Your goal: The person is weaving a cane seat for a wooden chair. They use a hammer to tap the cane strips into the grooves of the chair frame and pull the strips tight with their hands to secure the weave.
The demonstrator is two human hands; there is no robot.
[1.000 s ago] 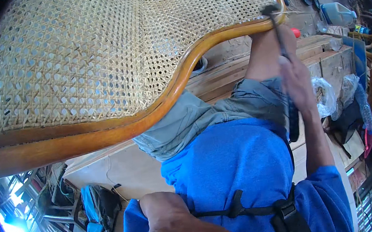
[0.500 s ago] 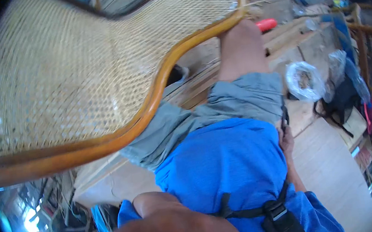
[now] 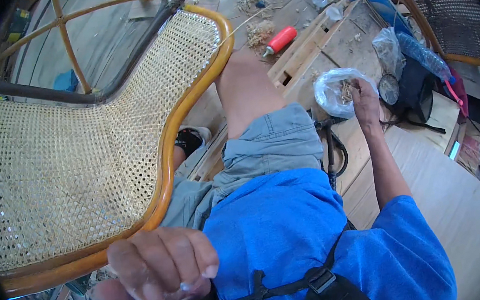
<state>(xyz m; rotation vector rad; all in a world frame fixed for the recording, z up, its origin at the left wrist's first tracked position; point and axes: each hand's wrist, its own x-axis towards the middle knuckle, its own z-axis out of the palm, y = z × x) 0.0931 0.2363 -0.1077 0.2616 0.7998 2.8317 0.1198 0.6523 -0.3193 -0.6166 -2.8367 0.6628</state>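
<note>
A curved chair frame of glossy brown cane (image 3: 167, 176) with woven cane mesh (image 3: 71, 175) leans across my lap on the left. My left hand (image 3: 158, 266) is raised close in front of its lower edge, fingers curled; a tiny pale bit shows at the fingertips, too small to name. On the right, my right hand (image 3: 366, 103) reaches into a clear plastic bag (image 3: 328, 95) holding small brown slivers (image 3: 346, 91). Its fingertips are together among them, and what they pinch is hidden. A dark tool with a looped hose (image 3: 330, 148) lies beside my right thigh.
A red bottle with a nozzle (image 3: 282, 39) lies beyond my knee. Right of the bag are a clear plastic bottle (image 3: 425, 56), a black bag (image 3: 414, 91) and another woven chair (image 3: 443, 14). A pale board (image 3: 428, 188) is beside me. Fibre scraps (image 3: 261, 32) litter the floor.
My right hand has gone from beside my hip forward into the plastic bag. The left hand has risen from near my chest toward the chair frame. The view has shifted, showing more of the floor.
</note>
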